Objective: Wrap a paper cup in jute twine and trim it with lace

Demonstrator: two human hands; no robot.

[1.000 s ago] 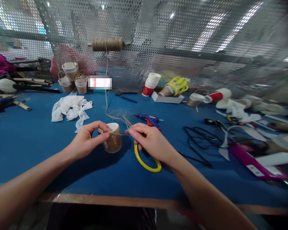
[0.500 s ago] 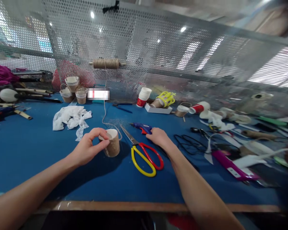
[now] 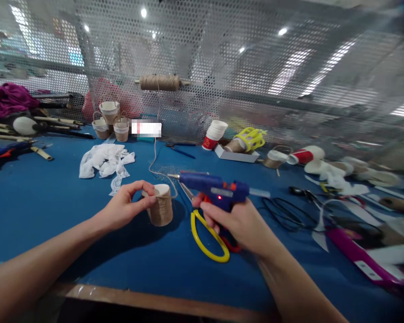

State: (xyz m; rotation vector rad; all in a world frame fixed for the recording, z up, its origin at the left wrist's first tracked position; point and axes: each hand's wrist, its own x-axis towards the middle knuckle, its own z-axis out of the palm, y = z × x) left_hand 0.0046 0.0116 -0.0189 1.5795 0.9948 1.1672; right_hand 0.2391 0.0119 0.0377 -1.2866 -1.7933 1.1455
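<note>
Between the thumb and fingers of my left hand (image 3: 129, 202) is the rim of a paper cup (image 3: 161, 211) covered in brown material. Twine (image 3: 151, 163) runs from the cup back toward a spool. My right hand (image 3: 237, 220) is wrapped round the handle of a blue glue gun (image 3: 208, 185), raised above the table. Its nozzle points left, toward the cup, without touching it; a clear glue stick sticks out of the back and a red light glows. Under the gun lie scissors (image 3: 210, 251) with one yellow and one red handle loop, partly hidden by my right hand.
White lace (image 3: 103, 161) lies behind my left hand. Small covered buckets (image 3: 109, 112) stand at the back left. A twine spool (image 3: 160, 82) hangs on the mesh screen. Stacked paper cups (image 3: 215, 133) are behind the gun. A black cable (image 3: 286, 211) and a purple tool (image 3: 360, 255) lie right.
My right hand has lifted the glue gun off the table and brought it nearer, over the scissors. My left hand still holds the cup, and the head view has shifted slightly.
</note>
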